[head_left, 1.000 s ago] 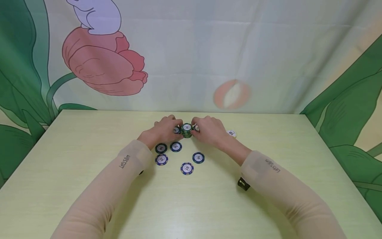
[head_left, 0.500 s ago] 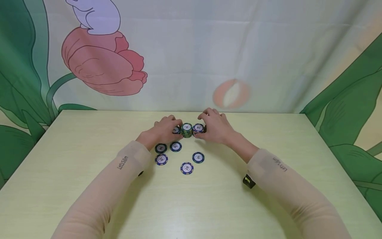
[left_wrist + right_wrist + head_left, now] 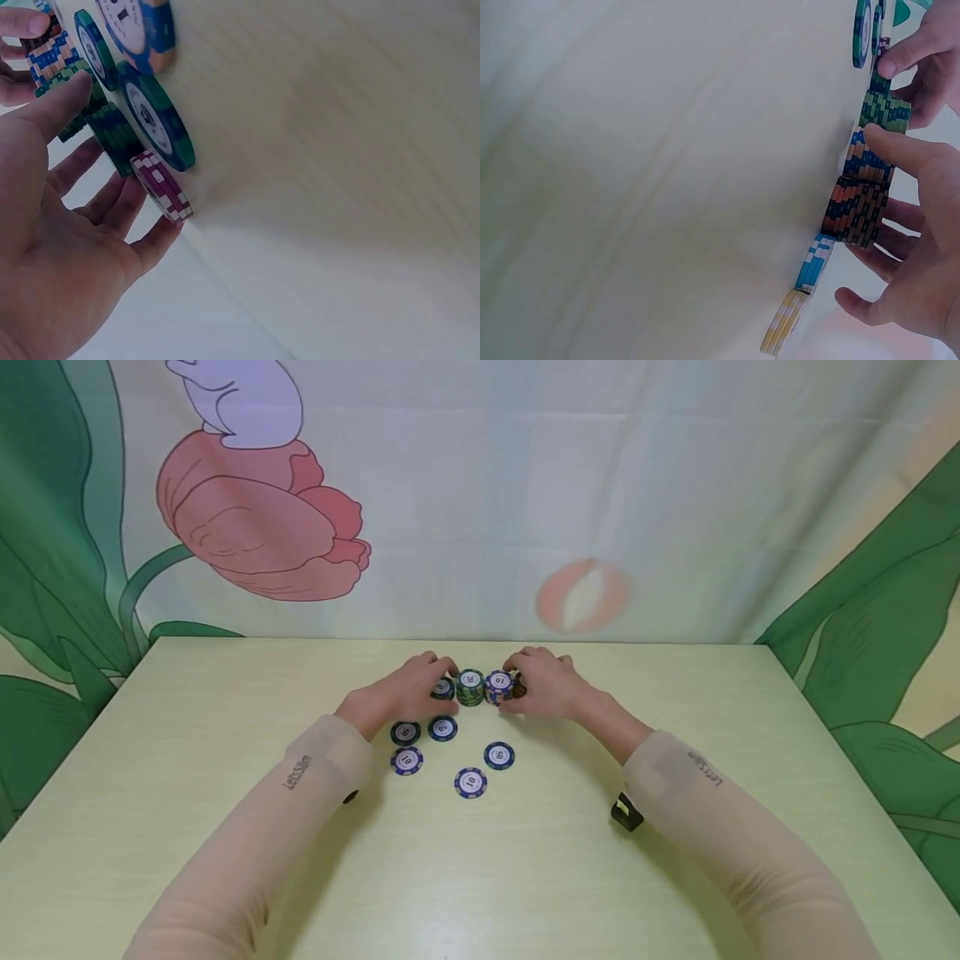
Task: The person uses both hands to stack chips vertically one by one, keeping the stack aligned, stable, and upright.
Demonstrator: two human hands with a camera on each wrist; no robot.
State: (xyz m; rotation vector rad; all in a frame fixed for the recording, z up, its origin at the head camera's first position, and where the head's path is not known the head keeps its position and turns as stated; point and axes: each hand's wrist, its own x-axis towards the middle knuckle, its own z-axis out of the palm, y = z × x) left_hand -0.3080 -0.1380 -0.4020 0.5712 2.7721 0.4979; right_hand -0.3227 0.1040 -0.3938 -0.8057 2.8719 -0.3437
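Observation:
A row of poker chip stacks lies near the table's back edge. My left hand (image 3: 411,688) is around the left end of the row. In the left wrist view its thumb touches the green chip stack (image 3: 71,99), and its fingers lie behind the dark green-blue stack (image 3: 115,139) and a short purple stack (image 3: 163,187). My right hand (image 3: 553,683) grips the row from the right. The right wrist view has its thumb on the front of the blue-and-tan stack (image 3: 868,159) and its fingers behind the black-and-orange stack (image 3: 855,211).
Several loose chips lie flat nearer me, among them a blue 10 chip (image 3: 470,783) and a dark 50 chip (image 3: 498,756). Low light-blue (image 3: 815,262) and yellow (image 3: 785,322) stacks continue the row. A printed curtain (image 3: 450,527) hangs behind the table (image 3: 480,877).
My right hand has shifted rightward along the row, uncovering the blue-and-tan stack; its fingers rose, then came down behind the stacks. The left hand has barely moved.

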